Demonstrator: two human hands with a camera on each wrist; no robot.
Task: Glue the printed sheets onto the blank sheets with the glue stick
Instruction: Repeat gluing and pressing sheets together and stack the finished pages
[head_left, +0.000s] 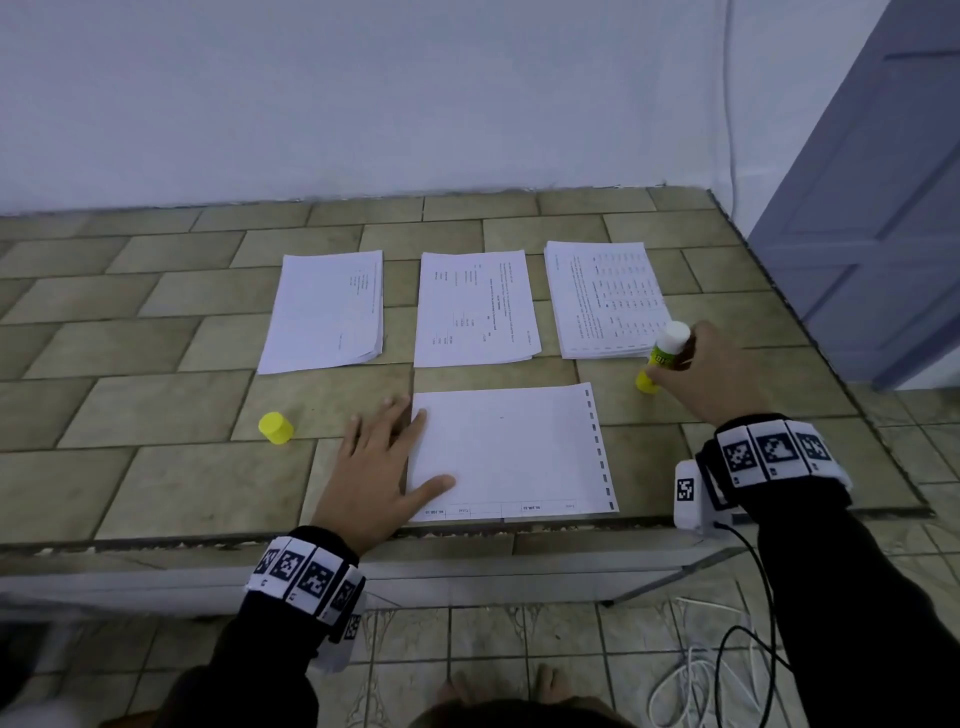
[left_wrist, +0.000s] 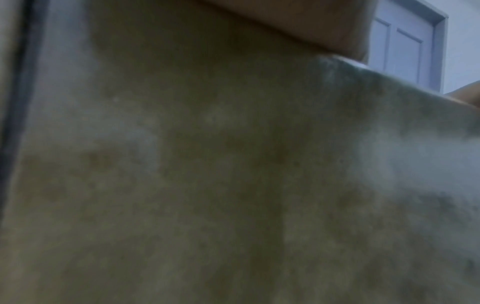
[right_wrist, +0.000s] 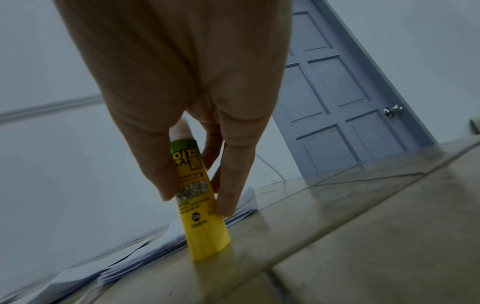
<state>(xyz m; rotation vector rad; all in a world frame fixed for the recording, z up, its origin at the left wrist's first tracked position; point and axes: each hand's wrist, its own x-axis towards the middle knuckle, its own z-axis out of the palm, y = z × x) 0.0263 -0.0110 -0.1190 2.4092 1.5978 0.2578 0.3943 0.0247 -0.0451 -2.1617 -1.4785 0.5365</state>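
A yellow glue stick (head_left: 662, 356) (right_wrist: 200, 197) with its white glue tip bare stands upright on the tiled tabletop, beside the right paper stack. My right hand (head_left: 698, 371) (right_wrist: 197, 183) pinches its barrel between thumb and fingers. Its yellow cap (head_left: 276, 427) lies on the table at the left. A sheet (head_left: 511, 452) lies face down at the front edge, and my left hand (head_left: 387, 460) rests flat on its left edge with fingers spread. Three stacks of printed sheets lie behind: left (head_left: 324, 309), middle (head_left: 475, 306), right (head_left: 605, 296). The left wrist view shows only blurred tabletop.
The tabletop (head_left: 156, 364) ends at a front edge (head_left: 208, 540) near me and a right edge (head_left: 831, 364). A white wall stands behind it and a grey-blue door (head_left: 883, 208) (right_wrist: 345, 102) at the right. Cables (head_left: 727, 649) hang below on the tiled floor.
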